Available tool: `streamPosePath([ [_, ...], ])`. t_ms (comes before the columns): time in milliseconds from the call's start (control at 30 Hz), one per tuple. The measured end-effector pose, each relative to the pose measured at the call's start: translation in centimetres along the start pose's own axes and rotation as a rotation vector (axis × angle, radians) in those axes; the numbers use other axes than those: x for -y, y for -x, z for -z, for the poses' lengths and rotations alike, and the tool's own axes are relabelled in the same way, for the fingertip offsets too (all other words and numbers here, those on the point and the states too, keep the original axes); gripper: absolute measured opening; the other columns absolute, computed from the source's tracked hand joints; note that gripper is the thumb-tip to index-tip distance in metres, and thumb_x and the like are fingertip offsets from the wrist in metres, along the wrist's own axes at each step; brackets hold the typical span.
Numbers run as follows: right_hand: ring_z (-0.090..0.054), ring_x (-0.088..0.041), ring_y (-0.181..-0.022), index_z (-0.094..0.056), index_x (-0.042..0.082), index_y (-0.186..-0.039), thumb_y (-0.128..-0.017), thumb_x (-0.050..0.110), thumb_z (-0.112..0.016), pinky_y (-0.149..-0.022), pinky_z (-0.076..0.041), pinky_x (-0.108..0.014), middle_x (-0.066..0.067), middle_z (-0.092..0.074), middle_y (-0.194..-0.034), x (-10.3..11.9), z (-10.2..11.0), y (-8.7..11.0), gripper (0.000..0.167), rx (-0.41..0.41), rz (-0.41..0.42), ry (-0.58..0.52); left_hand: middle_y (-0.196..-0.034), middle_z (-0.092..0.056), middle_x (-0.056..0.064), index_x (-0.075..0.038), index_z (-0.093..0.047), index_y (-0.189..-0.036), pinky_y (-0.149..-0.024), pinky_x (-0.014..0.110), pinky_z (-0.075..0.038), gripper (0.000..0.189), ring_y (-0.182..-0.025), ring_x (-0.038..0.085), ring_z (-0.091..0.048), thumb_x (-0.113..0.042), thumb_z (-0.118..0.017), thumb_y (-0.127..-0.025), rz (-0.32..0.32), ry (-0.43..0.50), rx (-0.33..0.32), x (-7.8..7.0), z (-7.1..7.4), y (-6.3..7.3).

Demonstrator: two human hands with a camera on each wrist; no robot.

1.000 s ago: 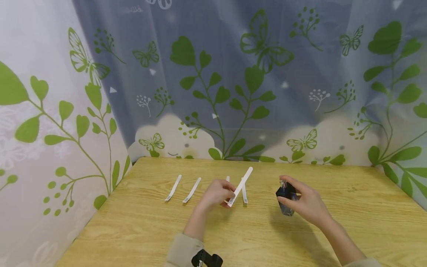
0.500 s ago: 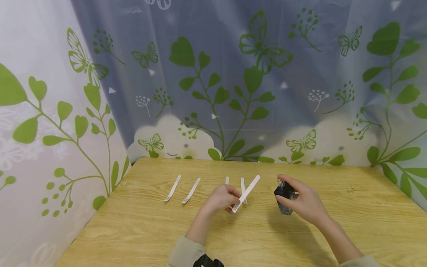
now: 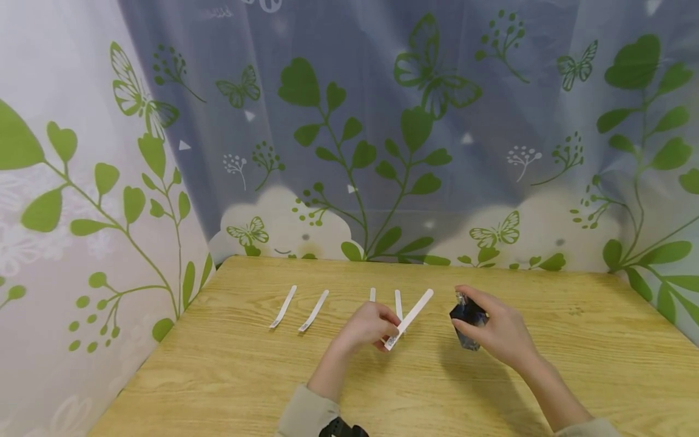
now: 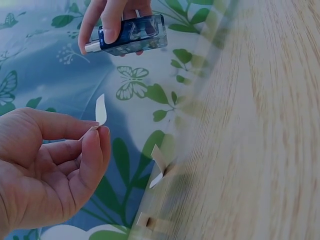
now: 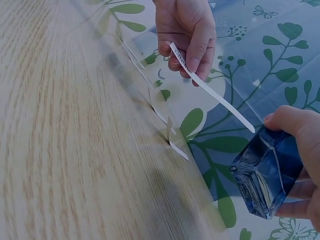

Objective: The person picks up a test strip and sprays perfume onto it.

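Observation:
My left hand [image 3: 367, 328] pinches the bent, printed end of a white paper scent strip [image 3: 413, 315], whose long free end slants up toward the right. In the left wrist view the strip [image 4: 101, 111] sits between thumb and fingertips. To its right, my right hand [image 3: 501, 331] grips a dark blue glass perfume bottle [image 3: 464, 332] above the table, with a fingertip on its silver spray top. The right wrist view has the bottle's base [image 5: 257, 192] nearest the camera and the held strip's tip [image 5: 250, 127] close to the bottle.
Several more strips lie on the wooden table [image 3: 218, 376]: one strip [image 3: 284, 308] at far left, another strip [image 3: 314, 311] beside it, a third strip [image 3: 373, 295] partly behind my left hand, and one strip [image 3: 398, 304] behind the held one. A patterned curtain [image 3: 377, 182] hangs behind.
My left hand has moved right and slightly nearer to me with the strip, which leans over further to the right. The right hand and bottle have stayed almost in place.

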State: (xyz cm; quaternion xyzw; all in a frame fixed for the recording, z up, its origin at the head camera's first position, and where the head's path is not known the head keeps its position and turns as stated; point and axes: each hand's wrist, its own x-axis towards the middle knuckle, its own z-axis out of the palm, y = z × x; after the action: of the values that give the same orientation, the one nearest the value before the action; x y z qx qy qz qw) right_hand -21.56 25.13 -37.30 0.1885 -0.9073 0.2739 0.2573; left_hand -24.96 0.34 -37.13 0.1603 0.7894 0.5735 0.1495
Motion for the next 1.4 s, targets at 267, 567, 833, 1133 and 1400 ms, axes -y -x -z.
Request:
streamPosePath([
  [267, -0.064, -0.029, -0.085, -0.058, 0.009, -0.123, -0.072, 0.019, -0.079, -0.055, -0.052, -0.033, -0.015, -0.063, -0.111, 0.3, -0.09, 0.05, 0.056, -0.042, 0.073, 0.051, -0.069, -0.058, 0.008, 0.009, -0.064, -0.087, -0.048, 0.03, -0.053, 0.011, -0.057, 0.015, -0.055, 0.01, -0.059, -0.078, 0.0, -0.01, 0.005, -0.02, -0.32, -0.03],
  [567, -0.065, -0.028, -0.081, -0.061, 0.008, -0.119, -0.068, 0.018, -0.081, -0.052, -0.051, -0.031, -0.015, -0.065, -0.108, 0.21, -0.27, 0.29, 0.055, -0.061, 0.095, 0.09, -0.069, -0.058, 0.007, 0.007, -0.065, -0.086, -0.048, 0.031, -0.053, 0.011, -0.058, 0.015, -0.054, 0.01, -0.06, -0.078, -0.01, -0.041, 0.012, 0.09, -0.68, -0.09],
  [833, -0.064, -0.024, -0.071, -0.062, 0.008, -0.117, -0.067, 0.018, -0.082, -0.046, -0.043, -0.024, -0.015, -0.066, -0.104, 0.25, -0.24, 0.26, 0.055, -0.071, 0.101, 0.102, -0.069, -0.057, 0.007, 0.008, -0.065, -0.087, -0.048, 0.031, -0.053, 0.011, -0.058, 0.015, -0.054, 0.01, -0.059, -0.077, -0.015, -0.036, 0.021, -0.02, -0.71, -0.12],
  [1133, -0.065, -0.026, -0.073, -0.06, 0.007, -0.121, -0.072, 0.018, -0.078, -0.045, -0.042, -0.023, -0.018, -0.064, -0.108, 0.41, 0.17, 0.29, 0.053, -0.039, 0.033, 0.076, -0.069, -0.057, 0.007, 0.009, -0.064, -0.087, -0.049, 0.032, -0.053, 0.012, -0.057, 0.015, -0.053, 0.011, -0.058, -0.077, -0.016, -0.019, 0.016, 0.04, -0.61, -0.17],
  [1400, -0.065, -0.029, -0.08, -0.058, 0.01, -0.123, -0.073, 0.021, -0.078, -0.049, -0.045, -0.026, -0.016, -0.064, -0.109, 0.25, 0.24, 0.34, 0.054, -0.033, 0.04, 0.089, -0.068, -0.057, 0.007, 0.009, -0.064, -0.088, -0.051, 0.035, -0.054, 0.012, -0.057, 0.014, -0.053, 0.011, -0.058, -0.078, -0.017, -0.019, 0.014, 0.2, -0.42, -0.31],
])
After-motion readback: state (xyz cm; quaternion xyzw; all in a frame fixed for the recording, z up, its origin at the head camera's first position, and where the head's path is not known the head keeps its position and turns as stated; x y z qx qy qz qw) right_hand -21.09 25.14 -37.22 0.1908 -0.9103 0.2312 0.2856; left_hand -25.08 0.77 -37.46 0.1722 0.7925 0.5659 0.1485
